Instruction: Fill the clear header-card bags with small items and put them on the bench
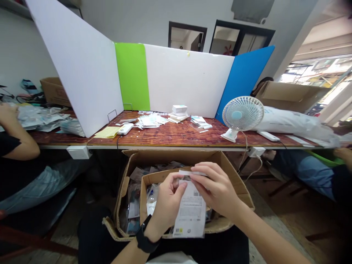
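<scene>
Both of my hands pinch the top edge of a flat plastic packet with a white printed label and barcode (190, 209), which hangs over the boxes. My left hand (168, 203), with a black wristwatch (146, 234) on its wrist, grips the packet's left side. My right hand (216, 189) holds its upper right edge. Below them a small cardboard box (148, 194) sits inside a larger open cardboard box (170, 157). Loose plastic packets (152, 198) fill the small box, and more packets (134, 205) lie in the larger one, partly hidden by my hands.
Ahead stands a wooden table (165, 135) with white packets, a white-and-blue fan (242, 114) and a coloured divider (187, 80). Co-workers sit at either side (19, 146), (310, 176). A power strip (79, 152) hangs on the table edge.
</scene>
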A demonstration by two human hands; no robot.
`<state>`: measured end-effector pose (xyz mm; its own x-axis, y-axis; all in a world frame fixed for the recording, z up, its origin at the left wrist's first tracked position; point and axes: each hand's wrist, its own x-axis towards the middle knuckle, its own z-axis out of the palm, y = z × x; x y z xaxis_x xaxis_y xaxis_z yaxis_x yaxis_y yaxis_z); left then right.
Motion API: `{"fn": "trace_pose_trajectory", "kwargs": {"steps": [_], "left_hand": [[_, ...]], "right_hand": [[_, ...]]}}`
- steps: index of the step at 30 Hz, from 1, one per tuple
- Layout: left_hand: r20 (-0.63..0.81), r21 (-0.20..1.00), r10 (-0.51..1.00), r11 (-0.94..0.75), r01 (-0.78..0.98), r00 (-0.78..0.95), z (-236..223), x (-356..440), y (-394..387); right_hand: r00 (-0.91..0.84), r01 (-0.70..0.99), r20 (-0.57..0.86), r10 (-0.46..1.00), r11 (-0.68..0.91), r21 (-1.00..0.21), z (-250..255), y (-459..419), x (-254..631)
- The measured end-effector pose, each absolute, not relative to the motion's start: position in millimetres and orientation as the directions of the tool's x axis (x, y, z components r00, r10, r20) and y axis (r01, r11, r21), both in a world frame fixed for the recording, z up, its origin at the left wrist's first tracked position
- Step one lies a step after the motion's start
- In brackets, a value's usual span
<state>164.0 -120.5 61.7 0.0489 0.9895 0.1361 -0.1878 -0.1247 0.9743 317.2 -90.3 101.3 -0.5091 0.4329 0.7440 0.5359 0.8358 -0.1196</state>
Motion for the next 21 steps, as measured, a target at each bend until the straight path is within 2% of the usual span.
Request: {"fn": "trace_pose_trajectory", "kwargs": {"steps": [2,9,13,16,18,20,21], "left_hand": [[0.189,0.978,0.981,-0.184,-0.098,0.049,62,165,-125],[0.338,0.894,0.941,-0.330,0.304,0.028,67,162,-133],[0.307,0.804,0.949,-0.302,0.512,0.078,64,158,-129],[0.271,0.749,0.956,-0.280,0.600,0.109,56,157,-120],[0.275,0.763,0.955,-0.289,0.578,0.115,47,156,-109],[0.249,0.840,0.964,-0.263,0.474,0.093,34,153,-95],[0.206,0.898,0.976,-0.215,0.384,0.066,27,150,-87]], "right_hand": [[-0.566,0.502,0.720,0.402,0.860,-0.086,101,-92,311],[-0.567,0.529,0.649,0.507,0.828,-0.184,103,-92,297],[-0.594,0.561,0.561,0.576,0.797,-0.224,97,-84,297],[-0.577,0.583,0.557,0.597,0.779,-0.231,80,-76,292],[-0.468,0.585,0.573,0.673,0.722,-0.370,62,-68,286],[-0.277,0.512,0.498,0.822,0.565,-0.647,42,-55,282],[-0.176,0.417,0.404,0.898,0.440,-0.796,32,-47,281]]}}
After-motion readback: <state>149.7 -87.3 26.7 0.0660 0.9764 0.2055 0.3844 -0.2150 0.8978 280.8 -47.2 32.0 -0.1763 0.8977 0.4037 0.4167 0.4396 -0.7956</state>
